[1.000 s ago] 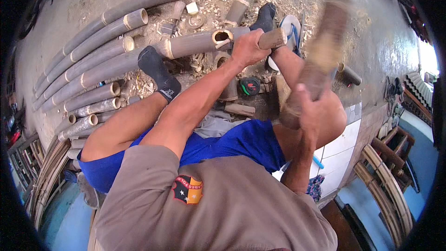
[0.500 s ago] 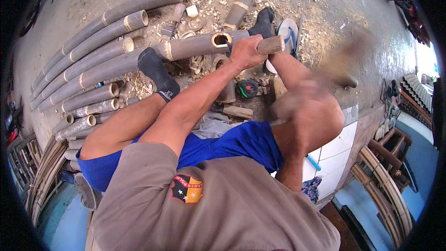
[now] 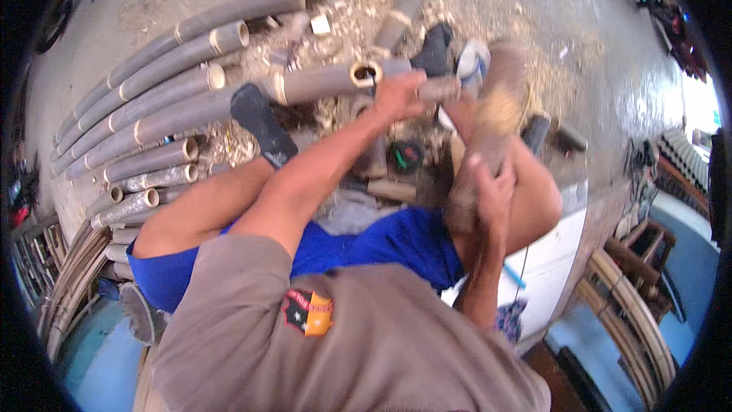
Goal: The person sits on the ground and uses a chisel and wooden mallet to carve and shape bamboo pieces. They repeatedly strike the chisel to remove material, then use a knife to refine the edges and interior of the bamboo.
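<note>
My left hand (image 3: 400, 96) is wrapped round a chisel, and its wooden handle (image 3: 442, 90) sticks out on the right. The chisel's dark blade reaches the right side of an oval hole cut in a brown bamboo pole (image 3: 316, 83). In my right hand (image 3: 494, 187) is a thick wooden mallet (image 3: 499, 107), smeared by motion, with a pale worn patch. The mallet is raised beside the chisel handle, apart from it. One socked foot (image 3: 258, 118) presses on the pole left of the hole, and the other socked foot (image 3: 436, 49) is at its right end.
Several bamboo poles (image 3: 183, 46) lie side by side at the left. Wood chips (image 3: 366, 0) litter the floor. A tape measure (image 3: 404, 155) and a short wooden piece (image 3: 391, 189) lie between my legs. A sandal (image 3: 473, 61) is beyond my right foot. Curved bamboo strips (image 3: 633, 313) lean at the right.
The mallet has swung from the far right inward, and now stands upright near the chisel handle. My left hand keeps its grip on the chisel. The view has shifted slightly.
</note>
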`<state>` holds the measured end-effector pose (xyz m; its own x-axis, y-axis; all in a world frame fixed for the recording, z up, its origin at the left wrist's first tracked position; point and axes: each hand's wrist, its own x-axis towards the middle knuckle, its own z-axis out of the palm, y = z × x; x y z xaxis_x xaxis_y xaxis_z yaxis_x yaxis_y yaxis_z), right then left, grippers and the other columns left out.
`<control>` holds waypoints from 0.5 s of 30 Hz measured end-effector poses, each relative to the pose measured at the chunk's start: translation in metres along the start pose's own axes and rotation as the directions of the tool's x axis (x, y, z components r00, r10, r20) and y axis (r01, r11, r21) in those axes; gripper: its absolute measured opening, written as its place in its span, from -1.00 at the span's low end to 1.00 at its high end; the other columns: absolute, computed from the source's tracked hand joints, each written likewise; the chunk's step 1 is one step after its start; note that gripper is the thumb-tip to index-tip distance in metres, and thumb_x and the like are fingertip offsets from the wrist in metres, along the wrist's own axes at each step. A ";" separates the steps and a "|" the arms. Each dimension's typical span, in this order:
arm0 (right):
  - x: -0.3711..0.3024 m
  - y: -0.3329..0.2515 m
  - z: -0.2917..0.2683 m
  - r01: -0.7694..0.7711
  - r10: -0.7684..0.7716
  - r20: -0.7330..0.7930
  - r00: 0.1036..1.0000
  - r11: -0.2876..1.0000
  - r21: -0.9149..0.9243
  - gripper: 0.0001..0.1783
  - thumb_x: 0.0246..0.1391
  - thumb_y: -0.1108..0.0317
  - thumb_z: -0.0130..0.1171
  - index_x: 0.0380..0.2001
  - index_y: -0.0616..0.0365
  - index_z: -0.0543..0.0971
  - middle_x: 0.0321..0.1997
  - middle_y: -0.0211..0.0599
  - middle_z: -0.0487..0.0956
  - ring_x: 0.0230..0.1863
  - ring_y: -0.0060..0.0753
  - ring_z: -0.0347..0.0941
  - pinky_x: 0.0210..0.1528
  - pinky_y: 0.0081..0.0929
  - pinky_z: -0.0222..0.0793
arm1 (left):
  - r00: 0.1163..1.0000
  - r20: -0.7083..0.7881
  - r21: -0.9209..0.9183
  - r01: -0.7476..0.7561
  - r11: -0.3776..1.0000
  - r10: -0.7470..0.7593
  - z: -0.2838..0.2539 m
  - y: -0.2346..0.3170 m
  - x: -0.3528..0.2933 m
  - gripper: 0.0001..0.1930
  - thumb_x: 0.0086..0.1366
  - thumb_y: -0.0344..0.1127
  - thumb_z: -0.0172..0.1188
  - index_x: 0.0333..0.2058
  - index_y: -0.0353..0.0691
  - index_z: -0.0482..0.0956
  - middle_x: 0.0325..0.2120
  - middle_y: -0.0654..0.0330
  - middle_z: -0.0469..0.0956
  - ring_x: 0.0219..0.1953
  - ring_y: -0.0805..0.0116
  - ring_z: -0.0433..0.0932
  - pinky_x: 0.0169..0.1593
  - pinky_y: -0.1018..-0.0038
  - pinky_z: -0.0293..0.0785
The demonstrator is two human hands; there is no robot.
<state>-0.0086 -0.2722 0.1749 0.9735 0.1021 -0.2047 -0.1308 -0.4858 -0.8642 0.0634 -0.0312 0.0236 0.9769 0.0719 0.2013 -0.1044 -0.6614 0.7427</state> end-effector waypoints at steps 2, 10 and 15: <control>0.002 -0.009 0.015 -0.156 0.162 -0.156 0.974 0.986 0.050 -0.07 0.11 0.00 0.35 0.39 0.29 0.24 0.22 0.16 0.50 0.18 -0.02 0.50 0.15 -0.23 0.44 | 0.999 -0.045 -0.005 0.024 1.000 -0.025 0.001 0.007 -0.012 -0.69 0.04 -0.10 0.36 -0.34 -0.13 0.52 -0.38 0.05 0.60 -0.25 -0.09 0.63 -0.21 0.03 0.54; -0.009 -0.017 0.030 -0.070 0.069 0.016 0.997 0.996 0.058 -0.04 0.05 0.09 0.37 0.42 0.28 0.21 0.20 0.07 0.53 0.20 -0.08 0.49 0.26 -0.26 0.36 | 0.750 -0.385 -0.766 0.066 0.640 -0.538 -0.047 0.014 0.004 -0.75 0.16 -0.25 0.32 -0.31 -0.32 0.60 -0.49 0.25 0.59 -0.44 0.30 0.55 -0.32 0.30 0.45; 0.006 -0.048 0.047 0.076 -0.072 0.136 0.988 0.997 -0.027 -0.03 0.04 0.07 0.36 0.42 0.27 0.21 0.18 0.05 0.55 0.17 -0.14 0.51 0.25 -0.27 0.37 | 0.610 -0.448 -0.857 -0.084 0.509 -0.654 -0.118 -0.014 -0.003 -0.83 0.18 -0.32 0.28 -0.38 -0.28 0.50 -0.58 0.24 0.49 -0.58 0.41 0.45 -0.38 0.38 0.46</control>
<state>-0.0056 -0.2075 0.1934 0.9458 0.2538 -0.2024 -0.0509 -0.5000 -0.8645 0.0403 0.0660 0.0884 0.5804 0.8107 -0.0770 -0.2949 0.2974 0.9080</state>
